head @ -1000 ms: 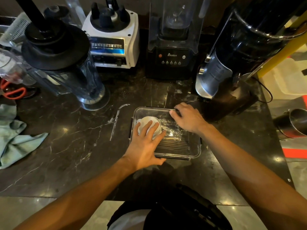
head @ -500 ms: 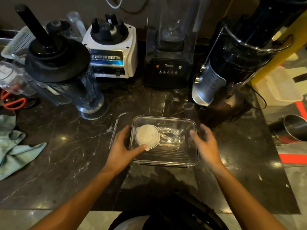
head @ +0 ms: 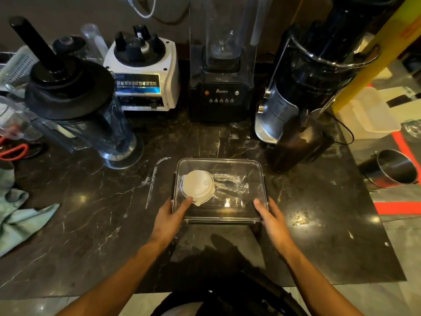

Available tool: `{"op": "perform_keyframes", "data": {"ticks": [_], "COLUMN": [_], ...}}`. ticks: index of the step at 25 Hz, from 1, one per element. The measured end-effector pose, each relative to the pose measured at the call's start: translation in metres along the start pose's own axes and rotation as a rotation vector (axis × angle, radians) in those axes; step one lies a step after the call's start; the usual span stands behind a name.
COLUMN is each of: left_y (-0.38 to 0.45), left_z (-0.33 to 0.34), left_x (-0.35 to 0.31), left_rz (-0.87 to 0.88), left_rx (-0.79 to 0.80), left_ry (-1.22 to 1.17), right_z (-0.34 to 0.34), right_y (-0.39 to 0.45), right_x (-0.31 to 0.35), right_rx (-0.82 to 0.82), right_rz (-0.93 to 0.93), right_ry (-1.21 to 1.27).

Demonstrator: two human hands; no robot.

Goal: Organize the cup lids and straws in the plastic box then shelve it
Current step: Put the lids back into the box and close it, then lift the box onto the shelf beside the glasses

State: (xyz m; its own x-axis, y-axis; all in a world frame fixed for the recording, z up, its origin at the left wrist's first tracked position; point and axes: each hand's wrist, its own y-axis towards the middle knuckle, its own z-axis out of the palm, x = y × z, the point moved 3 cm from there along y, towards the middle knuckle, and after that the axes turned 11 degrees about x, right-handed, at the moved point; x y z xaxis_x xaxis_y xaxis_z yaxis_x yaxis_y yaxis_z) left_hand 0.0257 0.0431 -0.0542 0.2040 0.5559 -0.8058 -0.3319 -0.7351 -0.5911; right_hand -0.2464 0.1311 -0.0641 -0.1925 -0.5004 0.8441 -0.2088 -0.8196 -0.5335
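Observation:
A clear plastic box (head: 255, 165) with a transparent lid rests on the dark marble counter in front of me. Inside it, a stack of white cup lids (head: 197, 186) lies at the left and wrapped straws (head: 231, 184) lie at the right. My left hand (head: 169, 218) grips the box's near left corner, thumb on top of the lid. My right hand (head: 271, 221) grips the near right corner in the same way. One loose wrapped straw (head: 154, 176) lies on the counter just left of the box.
Blenders line the back: a jug with a black lid (head: 73, 108) at left, a white base (head: 145, 74), a black blender (head: 221, 87), a dark machine (head: 303, 92) at right. A green cloth (head: 20, 215) lies far left. A steel cup (head: 391, 169) sits off the counter's right edge.
Both hands left the top of the box and slid back to its near corners. The view has shifted so the box sits further from me.

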Motion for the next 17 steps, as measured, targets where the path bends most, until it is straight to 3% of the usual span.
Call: {"op": "perform_keyframes", "data": {"ticks": [9,17], "left_y": [-0.004,-0.043], "left_z": [-0.002,0.003], "left_x": [-0.062,-0.156], "left_rz": [0.186,0.409], "left_rx": [-0.012,0.026], "left_ry": [-0.083,0.112], "right_z": [0.006,0.012], "right_y": [-0.010,-0.040], "right_x": [0.083,0.170], "right_rx": [-0.069,-0.137], "right_rz": [-0.239,-0.442], "right_ry": [-0.005,0.005]}}
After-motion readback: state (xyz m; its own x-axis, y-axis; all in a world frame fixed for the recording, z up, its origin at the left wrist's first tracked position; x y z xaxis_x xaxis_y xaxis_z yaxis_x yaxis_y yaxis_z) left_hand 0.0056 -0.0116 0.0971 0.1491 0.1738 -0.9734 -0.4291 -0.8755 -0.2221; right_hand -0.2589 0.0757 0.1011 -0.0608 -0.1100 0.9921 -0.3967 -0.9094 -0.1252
